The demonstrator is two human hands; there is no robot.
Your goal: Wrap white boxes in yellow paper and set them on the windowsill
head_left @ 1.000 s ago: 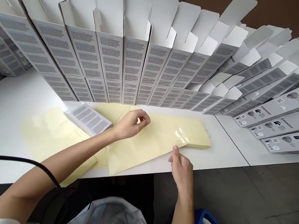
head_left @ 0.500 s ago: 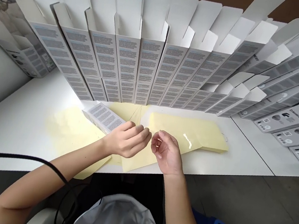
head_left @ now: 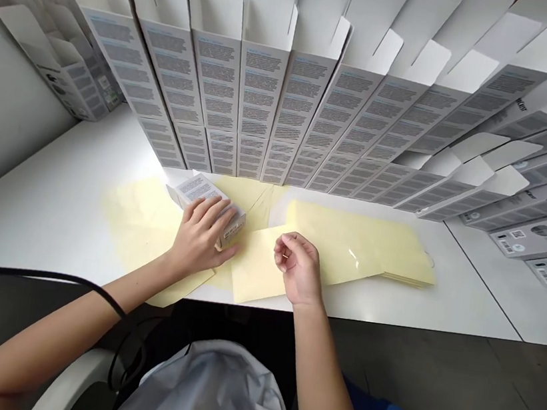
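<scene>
My left hand (head_left: pixel 200 236) lies over a small white printed carton (head_left: pixel 204 197) that rests on its side on the white table (head_left: pixel 52 203); the fingers curl round its near end. My right hand (head_left: pixel 296 267) hovers just right of it over pale yellow sheets (head_left: pixel 349 245), thumb and fingers pinched together on something too small to make out. More yellow sheets (head_left: pixel 135 220) lie under and left of the carton.
A long row of open white cartons (head_left: pixel 267 97) with raised flaps stands along the back of the table. More cartons (head_left: pixel 542 234) lie flat at the right, others (head_left: pixel 68 77) at the far left. A black cable (head_left: pixel 42 277) runs along the near edge.
My left hand has moved left onto the small carton and gripped it. My right hand came in from the table edge to the middle, pinched, and has stayed there.
</scene>
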